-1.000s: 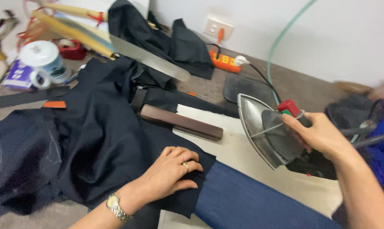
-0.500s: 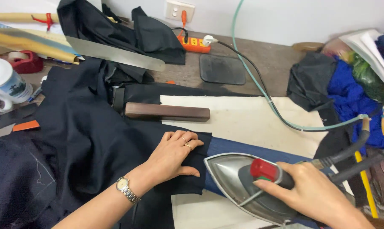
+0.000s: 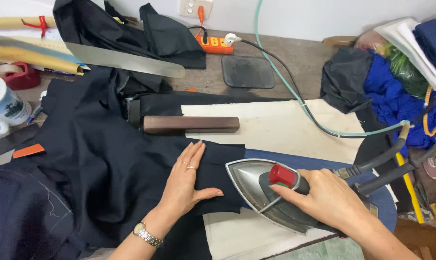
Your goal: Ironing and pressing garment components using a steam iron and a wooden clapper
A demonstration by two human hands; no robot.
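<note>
My right hand (image 3: 329, 197) grips the black handle of a steel steam iron (image 3: 256, 185) with a red knob; its tip points left and rests on the blue pad at the edge of the dark navy cloth (image 3: 102, 163). My left hand (image 3: 185, 179), with a ring and a wristwatch, lies flat with fingers spread on that cloth, just left of the iron's tip. A dark wooden block (image 3: 191, 124) lies on the cloth above my left hand.
A white pressing sheet (image 3: 275, 127) covers the table, the iron's hose and cable (image 3: 295, 96) run across it. A long metal ruler (image 3: 126, 60), an orange power strip (image 3: 214, 44), a black mat (image 3: 247, 71), a mug (image 3: 4, 107) and piled fabric (image 3: 396, 82) surround it.
My right hand has brought the iron down from the upper right and laid it flat beside the cloth edge, then moved it left. My left hand stays pressed on the cloth.
</note>
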